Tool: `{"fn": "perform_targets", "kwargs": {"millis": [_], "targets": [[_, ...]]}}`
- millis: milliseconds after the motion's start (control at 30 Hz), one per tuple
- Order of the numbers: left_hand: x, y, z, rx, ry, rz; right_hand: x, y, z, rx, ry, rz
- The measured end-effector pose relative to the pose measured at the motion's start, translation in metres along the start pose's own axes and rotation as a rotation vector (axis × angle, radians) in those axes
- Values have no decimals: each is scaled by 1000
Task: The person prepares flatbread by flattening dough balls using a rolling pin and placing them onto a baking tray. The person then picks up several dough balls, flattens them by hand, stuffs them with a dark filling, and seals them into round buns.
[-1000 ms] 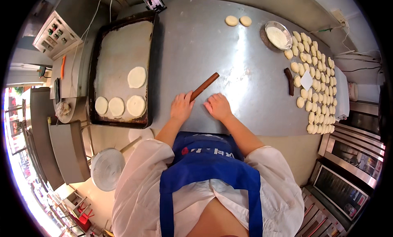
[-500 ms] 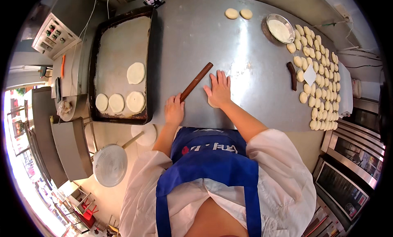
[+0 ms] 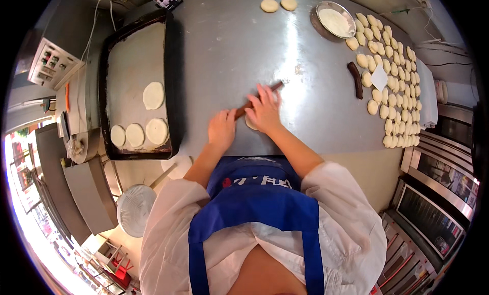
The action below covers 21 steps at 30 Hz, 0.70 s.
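Note:
A thin brown wooden rolling pin (image 3: 242, 110) lies slanted on the steel table (image 3: 244, 50), just in front of my blue apron. My left hand (image 3: 222, 129) presses on its near, lower end. Fingers spread, my right hand (image 3: 265, 109) lies over its middle, and the far tip of the pin sticks out beyond the fingers. A small pale piece of dough (image 3: 250, 123) shows under the pin at the heel of my right hand, mostly hidden.
A dark baking tray (image 3: 170, 81) at the left holds several flat dough rounds (image 3: 153, 95). Rows of dough balls (image 3: 395, 91) fill the right side, beside a metal bowl of flour (image 3: 335, 20) and a dark stick (image 3: 355, 80). Ovens (image 3: 433, 193) stand at the right.
My right hand has come back from further out and to the left onto the pin. The pin has rolled over the dough piece, and my left hand stays on its near end.

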State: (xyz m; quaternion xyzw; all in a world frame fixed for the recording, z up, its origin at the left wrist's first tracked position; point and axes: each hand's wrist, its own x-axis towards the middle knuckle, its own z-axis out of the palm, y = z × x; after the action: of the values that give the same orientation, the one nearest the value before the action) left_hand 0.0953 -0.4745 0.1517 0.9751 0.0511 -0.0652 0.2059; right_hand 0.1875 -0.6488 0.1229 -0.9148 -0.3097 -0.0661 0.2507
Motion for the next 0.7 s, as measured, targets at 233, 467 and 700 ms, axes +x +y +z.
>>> {"fn": "perform_targets", "kwargs": {"millis": [233,467,700], "targets": [[-7,17,2,96,-18,135,-47,37,-29,-68,-186,152],[71,-8,-1,223,162,88,39,54,-25,-30,48,25],[-30,-2,32,43,-1,285,-80,37,-45,-57,-155,-50]]}}
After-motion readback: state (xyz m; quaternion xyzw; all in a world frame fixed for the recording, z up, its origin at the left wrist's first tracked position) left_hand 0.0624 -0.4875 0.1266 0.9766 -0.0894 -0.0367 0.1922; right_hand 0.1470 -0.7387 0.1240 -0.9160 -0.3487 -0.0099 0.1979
